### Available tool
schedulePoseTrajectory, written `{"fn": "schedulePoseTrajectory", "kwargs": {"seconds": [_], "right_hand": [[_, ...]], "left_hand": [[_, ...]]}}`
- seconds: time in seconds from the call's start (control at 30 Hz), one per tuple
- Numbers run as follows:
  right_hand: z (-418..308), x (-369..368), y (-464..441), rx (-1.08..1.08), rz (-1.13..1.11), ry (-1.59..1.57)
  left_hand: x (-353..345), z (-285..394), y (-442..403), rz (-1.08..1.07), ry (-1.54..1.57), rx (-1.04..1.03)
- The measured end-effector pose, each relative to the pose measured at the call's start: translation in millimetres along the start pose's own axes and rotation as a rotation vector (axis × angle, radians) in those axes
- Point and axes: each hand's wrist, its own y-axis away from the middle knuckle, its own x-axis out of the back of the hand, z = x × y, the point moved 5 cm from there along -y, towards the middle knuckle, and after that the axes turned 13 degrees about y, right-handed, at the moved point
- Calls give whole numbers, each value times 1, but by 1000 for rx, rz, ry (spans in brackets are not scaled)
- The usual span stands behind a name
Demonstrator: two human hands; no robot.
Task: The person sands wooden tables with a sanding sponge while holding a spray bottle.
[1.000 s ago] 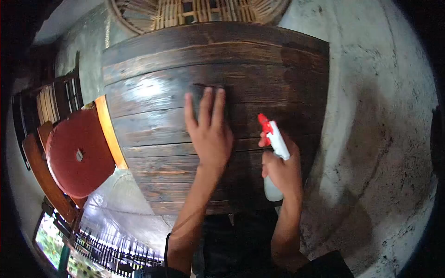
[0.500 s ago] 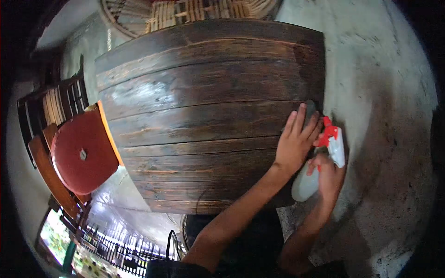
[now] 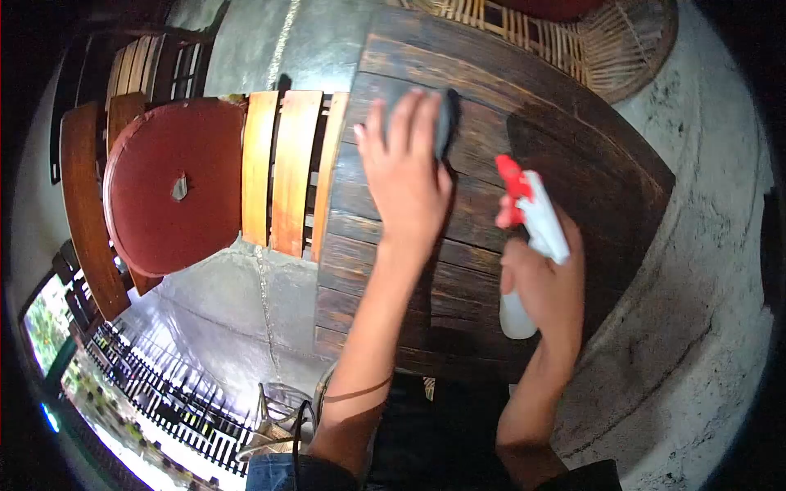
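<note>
My left hand (image 3: 407,184) lies over a dark grey folded cloth (image 3: 444,127), its fingers extended across it and pressing it to the wooden table (image 3: 475,200). The cloth is mostly covered by the hand, at the table's left side. A spray bottle (image 3: 544,222) with a white and red trigger head and a pale body is in my right hand (image 3: 550,290), upright above the table. The fingers wrap around its neck, with a fingertip near the red trigger. The table top is made of dark, worn planks with a dull sheen.
A chair with a red round-edged seat (image 3: 176,184) and light wooden slats (image 3: 296,172) stands against the table's left side. At the far edge is a rattan chair (image 3: 626,53). Grey concrete (image 3: 704,245) lies to the right, and a railing (image 3: 176,385) shows at lower left.
My view has turned left. My left hand has slid with the cloth from the table's right edge to its left side. The spray bottle has come in over the table in my right hand.
</note>
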Motion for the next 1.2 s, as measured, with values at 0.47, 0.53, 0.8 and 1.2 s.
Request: {"fn": "schedulePoseTrajectory", "kwargs": {"seconds": [0.47,0.53,0.8,1.2], "right_hand": [[-10,-2,-25,71,-60,93],[14,35,-20,2,5,34],[121,193,0,-47,314,33],[170,275,42,-243,467,-190]], "left_hand": [[-6,-5,-15,129,-46,-26],[-31,19,-14,141,-48,-89],[-203,182,42,-277,81,-272],[-305,272,111,-482,221,-473]]}}
